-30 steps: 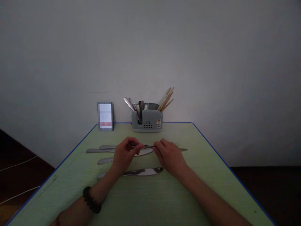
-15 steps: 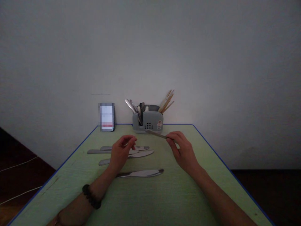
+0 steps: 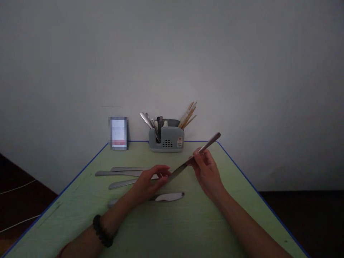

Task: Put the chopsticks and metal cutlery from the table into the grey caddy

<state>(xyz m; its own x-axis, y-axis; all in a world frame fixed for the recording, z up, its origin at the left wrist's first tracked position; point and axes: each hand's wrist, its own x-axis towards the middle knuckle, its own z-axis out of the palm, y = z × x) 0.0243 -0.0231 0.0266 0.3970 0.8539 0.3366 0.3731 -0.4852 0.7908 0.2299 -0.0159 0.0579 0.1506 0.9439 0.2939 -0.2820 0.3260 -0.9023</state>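
My right hand (image 3: 205, 168) grips a table knife (image 3: 209, 142) near its middle, raised above the table. The knife slants, its handle up to the right and its blade down to the left. My left hand (image 3: 150, 184) is at the blade's tip, thumb and fingers parted around it; whether they touch it I cannot tell. Several more knives lie under and beside my left hand, among them a knife (image 3: 118, 173) at the back left, a knife (image 3: 118, 184) in front of it, and a knife (image 3: 170, 197) nearest me, partly covered by my left forearm.
A grey cutlery holder (image 3: 172, 138) with metal cutlery and wooden chopsticks (image 3: 188, 116) stands at the table's back edge by the wall. Left of it, a blurred screen (image 3: 118, 133) stands upright. The pale green table (image 3: 172, 229) has a blue edge.
My right hand has lifted the knife away from the others and turned it, so the handle now points up right. My left hand let go, then moved right to the blade's tip.
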